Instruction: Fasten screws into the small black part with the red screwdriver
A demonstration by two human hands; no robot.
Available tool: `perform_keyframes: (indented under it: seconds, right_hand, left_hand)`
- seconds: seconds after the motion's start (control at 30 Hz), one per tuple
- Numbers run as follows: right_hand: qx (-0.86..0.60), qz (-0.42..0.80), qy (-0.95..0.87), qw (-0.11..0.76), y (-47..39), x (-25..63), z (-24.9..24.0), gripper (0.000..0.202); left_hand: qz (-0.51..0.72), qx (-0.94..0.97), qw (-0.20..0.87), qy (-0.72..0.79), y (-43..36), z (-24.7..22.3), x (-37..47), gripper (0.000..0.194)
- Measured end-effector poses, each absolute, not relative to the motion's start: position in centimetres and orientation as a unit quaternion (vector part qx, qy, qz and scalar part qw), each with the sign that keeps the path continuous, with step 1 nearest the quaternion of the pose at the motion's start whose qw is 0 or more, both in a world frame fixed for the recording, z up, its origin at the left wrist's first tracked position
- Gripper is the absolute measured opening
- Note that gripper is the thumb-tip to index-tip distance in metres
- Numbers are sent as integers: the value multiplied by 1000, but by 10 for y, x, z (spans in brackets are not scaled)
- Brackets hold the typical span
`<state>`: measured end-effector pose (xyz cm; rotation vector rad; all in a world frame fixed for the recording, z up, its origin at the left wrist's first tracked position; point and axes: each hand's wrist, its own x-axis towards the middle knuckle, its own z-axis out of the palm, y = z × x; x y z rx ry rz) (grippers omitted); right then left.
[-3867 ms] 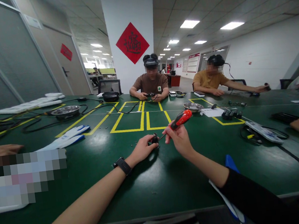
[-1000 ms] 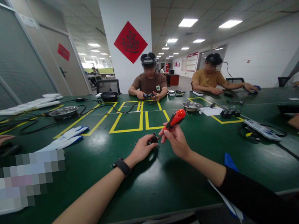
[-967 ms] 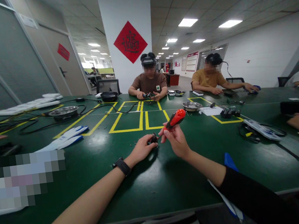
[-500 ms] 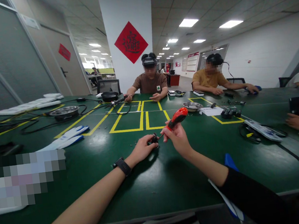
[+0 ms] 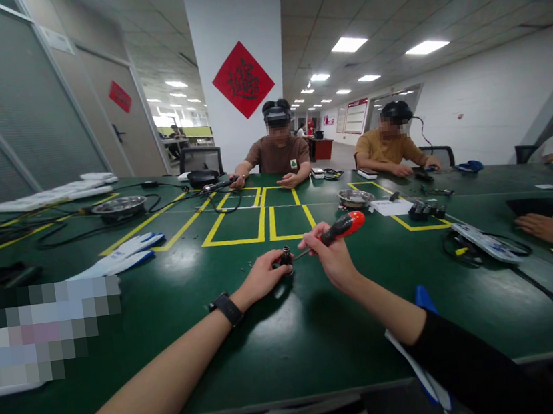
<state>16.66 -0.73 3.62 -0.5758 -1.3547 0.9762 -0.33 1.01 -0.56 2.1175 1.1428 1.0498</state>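
My left hand (image 5: 264, 274) is closed on a small dark cylindrical part with a shiny metal top (image 5: 286, 255), held upright just over the green table (image 5: 215, 362). In my right hand (image 5: 332, 257) is a screwdriver (image 5: 343, 226) with a red and black handle, gripped between thumb and fingers. Its metal shaft points left at the side of the small part. Whether the tip touches the part, I cannot tell. A few tiny pieces, too small to name, lie on the table just left of my left fingers.
White and blue gloves (image 5: 126, 254) lie at the left, and another glove (image 5: 431, 376) hangs over the front edge at right. Metal bowls (image 5: 356, 198), several black parts (image 5: 428, 210) and cables stand farther back. Two people sit opposite; a person's hand (image 5: 544, 228) rests at far right.
The screwdriver's handle has tipped lower and swung to the right, with my right hand turning along. My left hand and the small part stay in place.
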Motion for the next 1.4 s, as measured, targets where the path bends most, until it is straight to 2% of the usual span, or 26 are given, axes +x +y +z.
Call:
perform_keyframes:
  seconds: [0.2, 0.3, 0.5, 0.67, 0.87, 1.03, 1.17, 1.4]
  right_hand:
    - [-212, 495, -545, 643, -4, 166, 32, 12]
    - [-178, 521, -539, 637, -6, 166, 34, 19]
    - [-220, 436, -609, 625, -14, 167, 43, 32]
    - [-218, 423, -601, 642, -13, 167, 43, 23]
    - [-159, 478, -565, 653, -13, 168, 39, 29]
    - [-204, 401, -625, 638, -22, 166, 44, 22]
    - [-219, 351, -654, 633, -29, 163, 45, 5]
    - [-206, 408, -649, 608, -25, 162, 42, 9]
  left_hand:
    - [383, 781, 256, 422, 9, -5, -3, 27]
    - [386, 778, 257, 424, 9, -5, -3, 28]
    - [386, 780, 254, 423, 8, -3, -3, 27]
    - [387, 778, 255, 425, 8, -3, -3, 27]
    - [389, 779, 254, 421, 8, -4, -3, 28]
    - [384, 782, 246, 426, 8, -3, -2, 27]
    - [381, 782, 246, 428, 7, -2, -3, 26]
    - [382, 774, 261, 432, 6, 0, -2, 26]
